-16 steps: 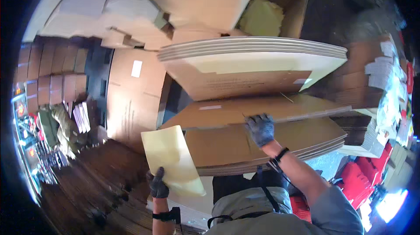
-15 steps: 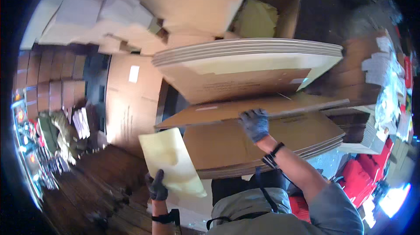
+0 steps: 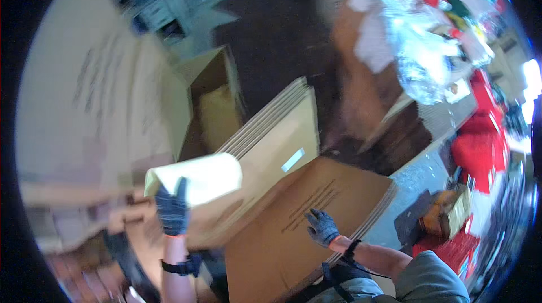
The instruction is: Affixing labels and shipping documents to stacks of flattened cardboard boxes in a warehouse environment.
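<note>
My left hand, in a dark grey glove, grips a pale yellow paper sheet by its near edge, and the sheet curls over at its left end. To the right, my gloved right hand is over a near stack of flattened cardboard boxes, fingers apart and holding nothing; I cannot tell whether it touches the top one. Printed lines run across that brown top face. Behind it leans a second stack of flattened cardboard boxes, with a small white label on its face.
An open carton with yellowish paper inside stands beyond the leaning stack. A large cardboard panel fills the left. Clear plastic wrap covers things at the far right, above red items. A worn orange-brown box sits at right.
The view has swung to the right. My right hand has let go of the cardboard sheet edge, which now lies flat on the near stack. The yellow sheet has been raised in my left hand.
</note>
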{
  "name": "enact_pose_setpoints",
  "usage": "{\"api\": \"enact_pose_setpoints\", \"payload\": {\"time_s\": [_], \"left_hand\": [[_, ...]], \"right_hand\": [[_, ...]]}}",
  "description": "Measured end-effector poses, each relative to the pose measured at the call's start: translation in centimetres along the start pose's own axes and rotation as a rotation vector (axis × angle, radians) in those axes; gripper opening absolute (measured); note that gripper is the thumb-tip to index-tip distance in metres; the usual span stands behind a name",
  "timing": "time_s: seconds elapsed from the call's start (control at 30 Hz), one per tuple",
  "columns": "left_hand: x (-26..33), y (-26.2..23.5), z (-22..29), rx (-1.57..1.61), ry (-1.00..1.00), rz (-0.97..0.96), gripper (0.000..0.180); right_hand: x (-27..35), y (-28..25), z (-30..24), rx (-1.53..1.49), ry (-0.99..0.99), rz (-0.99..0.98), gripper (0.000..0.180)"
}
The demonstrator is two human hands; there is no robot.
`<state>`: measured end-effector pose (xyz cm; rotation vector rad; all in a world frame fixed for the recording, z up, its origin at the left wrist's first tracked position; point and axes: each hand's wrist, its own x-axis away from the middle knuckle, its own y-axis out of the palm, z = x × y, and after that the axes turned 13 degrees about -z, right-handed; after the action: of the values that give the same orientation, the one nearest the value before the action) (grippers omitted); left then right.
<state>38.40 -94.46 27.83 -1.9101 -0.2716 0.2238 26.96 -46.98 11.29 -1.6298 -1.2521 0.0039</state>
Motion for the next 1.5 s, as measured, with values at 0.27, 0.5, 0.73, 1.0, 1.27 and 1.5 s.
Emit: {"api": "enact_pose_setpoints", "payload": {"time_s": [0.27, 0.5, 0.73, 1.0, 1.27, 1.5], "left_hand": [[-22.0, 20.6, -9.0, 0.748, -0.664, -0.123, 0.060], [-23.3, 29.3, -0.5, 0.345, -0.673, -0.561, 0.074], [-28.9, 13.2, 25.4, 0.513, 0.162, -0.010, 0.054], [-40.8, -17.2, 49.8, 0.713, 1.081, 0.242, 0.047], [-56.3, -15.7, 58.8, 0.397, 0.595, -0.002, 0.060], [-56.9, -14.3, 55.6, 0.271, 0.292, 0.089, 0.082]], "right_hand": [[4.2, -15.5, 16.4, -0.150, 0.158, 0.330, 0.052], [-0.3, -32.5, 31.3, -0.461, 0.149, 1.067, 0.045], [-8.2, -51.5, 39.1, 0.013, 0.130, 1.213, 0.049], [-16.7, -57.0, 41.4, 0.225, 0.445, 0.927, 0.064], [-16.3, -59.5, 45.4, 0.439, 0.464, 0.757, 0.055], [-16.5, -60.0, 45.2, 0.662, 0.309, 0.671, 0.043]]}}
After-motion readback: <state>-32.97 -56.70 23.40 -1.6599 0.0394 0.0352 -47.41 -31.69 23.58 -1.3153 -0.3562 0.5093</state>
